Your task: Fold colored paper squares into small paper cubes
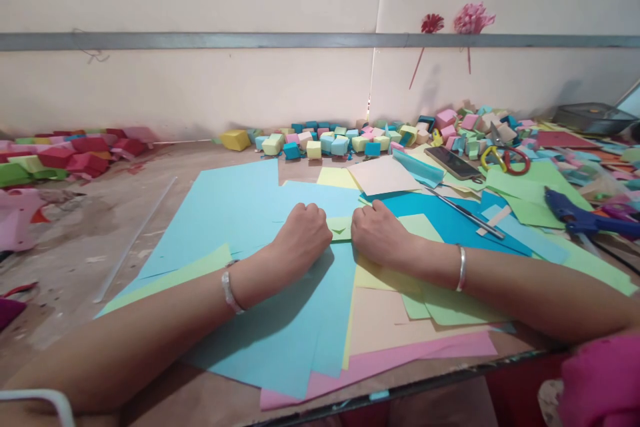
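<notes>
A small piece of light green paper (341,229) spans the gap between my two fists, with a notch or small flap showing in its middle. My left hand (303,233) is closed around its left end, and my right hand (379,233) is closed around the other end. The fingertips curl under and are hidden. Beneath both hands lie overlapping light blue sheets (235,213). A darker blue sheet (425,210) and loose green pieces (465,303) are spread by my right forearm.
Folded paper cubes (314,149) line the wall, and red ones (87,165) are heaped at left. A pen (470,213), phone (454,163), scissors (505,159) and blue glue gun (590,213) lie at right. A clear stick (135,240) and pink glue gun (17,220) are at left.
</notes>
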`<state>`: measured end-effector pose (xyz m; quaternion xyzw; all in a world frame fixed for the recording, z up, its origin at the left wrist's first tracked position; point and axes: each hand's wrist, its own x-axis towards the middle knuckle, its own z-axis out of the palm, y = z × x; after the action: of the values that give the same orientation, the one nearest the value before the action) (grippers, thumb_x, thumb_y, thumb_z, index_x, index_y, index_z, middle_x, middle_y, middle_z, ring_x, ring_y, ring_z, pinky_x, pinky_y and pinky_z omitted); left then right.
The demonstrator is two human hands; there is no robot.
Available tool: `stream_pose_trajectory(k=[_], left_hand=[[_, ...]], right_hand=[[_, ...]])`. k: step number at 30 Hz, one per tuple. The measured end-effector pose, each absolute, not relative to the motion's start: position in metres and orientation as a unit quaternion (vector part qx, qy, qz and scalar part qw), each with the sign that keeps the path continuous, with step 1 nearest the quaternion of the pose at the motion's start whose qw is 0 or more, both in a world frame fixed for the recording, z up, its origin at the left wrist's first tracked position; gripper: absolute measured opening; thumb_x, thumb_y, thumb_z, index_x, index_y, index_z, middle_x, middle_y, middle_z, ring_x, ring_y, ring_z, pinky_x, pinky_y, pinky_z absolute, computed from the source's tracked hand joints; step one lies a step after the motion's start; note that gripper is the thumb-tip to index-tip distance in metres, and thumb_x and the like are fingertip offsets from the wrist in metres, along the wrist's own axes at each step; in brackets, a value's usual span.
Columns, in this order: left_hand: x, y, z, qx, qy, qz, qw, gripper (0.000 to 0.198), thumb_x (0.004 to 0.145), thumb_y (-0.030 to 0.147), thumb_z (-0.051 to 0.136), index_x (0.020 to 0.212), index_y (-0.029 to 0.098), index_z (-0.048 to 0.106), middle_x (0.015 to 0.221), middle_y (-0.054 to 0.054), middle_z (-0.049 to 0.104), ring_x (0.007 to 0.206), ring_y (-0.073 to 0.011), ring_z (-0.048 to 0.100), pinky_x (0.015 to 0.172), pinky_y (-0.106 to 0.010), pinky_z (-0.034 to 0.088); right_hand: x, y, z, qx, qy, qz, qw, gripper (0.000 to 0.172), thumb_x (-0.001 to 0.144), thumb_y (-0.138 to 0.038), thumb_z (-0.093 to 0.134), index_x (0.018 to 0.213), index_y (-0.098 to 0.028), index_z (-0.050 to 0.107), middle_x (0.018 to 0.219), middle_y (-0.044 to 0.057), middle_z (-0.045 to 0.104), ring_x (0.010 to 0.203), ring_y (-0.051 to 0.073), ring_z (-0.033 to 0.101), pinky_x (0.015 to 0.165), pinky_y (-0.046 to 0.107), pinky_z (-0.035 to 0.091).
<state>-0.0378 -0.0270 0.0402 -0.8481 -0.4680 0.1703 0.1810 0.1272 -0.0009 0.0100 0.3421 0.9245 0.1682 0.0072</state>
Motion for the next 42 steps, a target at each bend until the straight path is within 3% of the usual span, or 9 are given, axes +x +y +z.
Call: stream_pose_trajectory(k=[13, 17, 20, 22, 27, 31, 35, 39, 42], left_hand=[[-0.036, -0.033, 0.045, -0.773, -0.583, 0.126, 0.216, 0.021, 0.074, -0.005, 0.055, 0.064, 0.012, 0.063, 0.073, -0.012, 0.058, 0.077, -0.0244, 0.051, 0.061, -0.033, 0.028], [-0.036, -0.025, 0.047, -0.766, -0.585, 0.013, 0.266, 0.024, 0.084, 0.0, 0.042, 0.083, 0.011, 0.063, 0.084, -0.014, 0.059, 0.085, -0.0273, 0.053, 0.065, -0.037, 0.033], [-0.038, -0.017, 0.041, -0.829, -0.529, -0.025, 0.181, 0.016, 0.091, 0.021, 0.05, 0.101, 0.015, 0.061, 0.096, -0.012, 0.062, 0.091, -0.0274, 0.056, 0.071, -0.037, 0.039], [-0.041, -0.014, 0.034, -0.852, -0.515, -0.025, 0.089, 0.033, 0.087, 0.035, 0.059, 0.115, 0.017, 0.056, 0.099, -0.009, 0.064, 0.093, -0.0267, 0.059, 0.073, -0.036, 0.042], [-0.049, -0.009, 0.023, -0.838, -0.538, -0.087, 0.032, 0.054, 0.082, 0.018, 0.056, 0.134, 0.017, 0.039, 0.113, -0.011, 0.063, 0.103, -0.0271, 0.059, 0.08, -0.037, 0.045], [-0.055, 0.002, 0.027, -0.795, -0.562, -0.226, -0.039, 0.057, 0.076, 0.007, 0.047, 0.132, 0.015, 0.041, 0.095, -0.006, 0.064, 0.087, -0.0214, 0.06, 0.074, -0.033, 0.046], [-0.059, 0.014, 0.032, -0.694, -0.572, -0.391, -0.195, 0.049, 0.069, 0.008, 0.049, 0.118, 0.017, 0.052, 0.077, 0.001, 0.057, 0.074, -0.0168, 0.058, 0.066, -0.028, 0.046], [-0.054, 0.012, 0.032, -0.578, -0.552, -0.5, -0.334, 0.046, 0.065, 0.01, 0.052, 0.111, 0.017, 0.053, 0.091, -0.002, 0.062, 0.081, -0.0172, 0.061, 0.063, -0.026, 0.048], [-0.046, 0.005, 0.031, -0.55, -0.53, -0.532, -0.365, 0.045, 0.063, 0.011, 0.053, 0.107, 0.017, 0.054, 0.092, -0.003, 0.062, 0.083, -0.0172, 0.06, 0.065, -0.026, 0.048]], right_hand=[[0.122, -0.009, 0.014, 0.414, 0.897, 0.153, 0.035, 0.024, 0.076, 0.003, 0.044, 0.077, -0.009, 0.065, 0.073, 0.014, 0.06, 0.071, 0.023, 0.055, 0.06, 0.033, 0.022], [0.122, -0.011, 0.01, 0.424, 0.889, 0.171, 0.017, 0.025, 0.081, 0.001, 0.04, 0.083, -0.01, 0.063, 0.077, 0.013, 0.059, 0.073, 0.024, 0.055, 0.06, 0.034, 0.025], [0.123, -0.012, 0.005, 0.412, 0.886, 0.212, -0.03, 0.033, 0.091, -0.004, 0.032, 0.107, -0.009, 0.061, 0.09, 0.015, 0.062, 0.08, 0.025, 0.055, 0.062, 0.035, 0.028], [0.124, -0.011, 0.001, 0.401, 0.879, 0.25, -0.061, 0.04, 0.094, -0.006, 0.028, 0.124, -0.008, 0.054, 0.109, 0.018, 0.061, 0.087, 0.026, 0.054, 0.063, 0.036, 0.03], [0.127, -0.005, -0.003, 0.399, 0.869, 0.271, -0.113, 0.047, 0.093, -0.003, 0.025, 0.136, -0.004, 0.044, 0.129, 0.022, 0.052, 0.095, 0.028, 0.052, 0.066, 0.038, 0.036], [0.132, 0.005, 0.004, 0.342, 0.876, 0.167, -0.296, 0.051, 0.093, -0.009, 0.032, 0.144, -0.013, 0.032, 0.134, 0.02, 0.047, 0.115, 0.029, 0.046, 0.083, 0.043, 0.043], [0.135, 0.012, 0.007, 0.332, 0.823, -0.043, -0.458, 0.052, 0.092, -0.029, 0.047, 0.14, -0.017, 0.031, 0.125, 0.016, 0.05, 0.112, 0.026, 0.048, 0.092, 0.045, 0.045], [0.131, 0.008, 0.008, 0.414, 0.766, -0.274, -0.409, 0.07, 0.084, -0.05, 0.058, 0.139, -0.015, 0.033, 0.119, 0.015, 0.053, 0.091, 0.021, 0.057, 0.077, 0.038, 0.052], [0.128, 0.002, 0.011, 0.417, 0.751, -0.355, -0.368, 0.055, 0.08, -0.05, 0.062, 0.12, -0.015, 0.052, 0.105, 0.009, 0.059, 0.077, 0.016, 0.058, 0.067, 0.031, 0.051]])
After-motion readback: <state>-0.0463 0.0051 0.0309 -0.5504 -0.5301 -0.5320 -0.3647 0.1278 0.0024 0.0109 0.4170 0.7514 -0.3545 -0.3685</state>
